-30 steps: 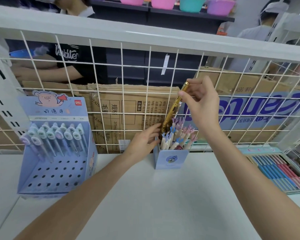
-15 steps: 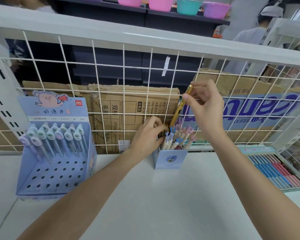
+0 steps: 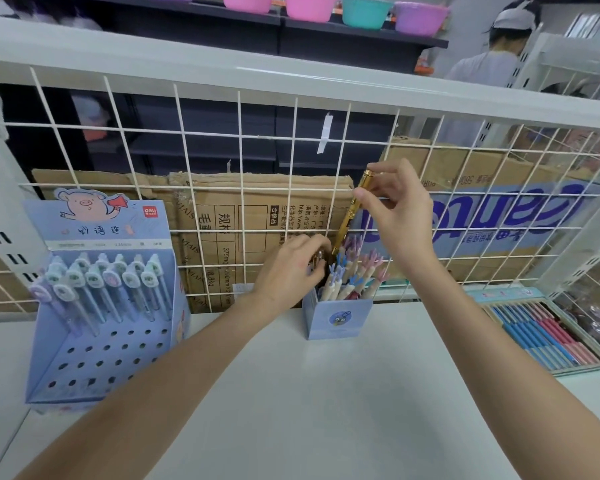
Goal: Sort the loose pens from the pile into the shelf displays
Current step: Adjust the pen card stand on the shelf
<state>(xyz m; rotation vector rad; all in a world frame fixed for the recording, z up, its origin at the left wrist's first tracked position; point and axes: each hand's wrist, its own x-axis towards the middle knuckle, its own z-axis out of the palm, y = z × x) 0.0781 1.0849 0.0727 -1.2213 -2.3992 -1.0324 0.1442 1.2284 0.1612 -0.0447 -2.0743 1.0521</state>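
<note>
A small blue pen box [image 3: 340,318] stands on the white shelf [image 3: 291,393] against the wire grid, filled with several pens with pastel toppers [image 3: 354,271]. My right hand [image 3: 399,216] pinches a gold pen [image 3: 352,211] near its top; the pen slants down, its lower tip at the box's back left corner. My left hand [image 3: 291,271] curls its fingers round a small gold-brown item [image 3: 317,258] at the box's left rim; what that item is cannot be told.
A tall blue pig-print display [image 3: 104,306] with several pens and free holes stands at the left. A tray of blue and pink pens [image 3: 548,334] lies at the right. The white wire grid [image 3: 239,188] backs the shelf, with cardboard boxes behind it. A person stands far back right.
My left hand has moved up from the box's side and curled over its left rim. My right hand has kept the gold pen slanted over the box, shifting slightly.
</note>
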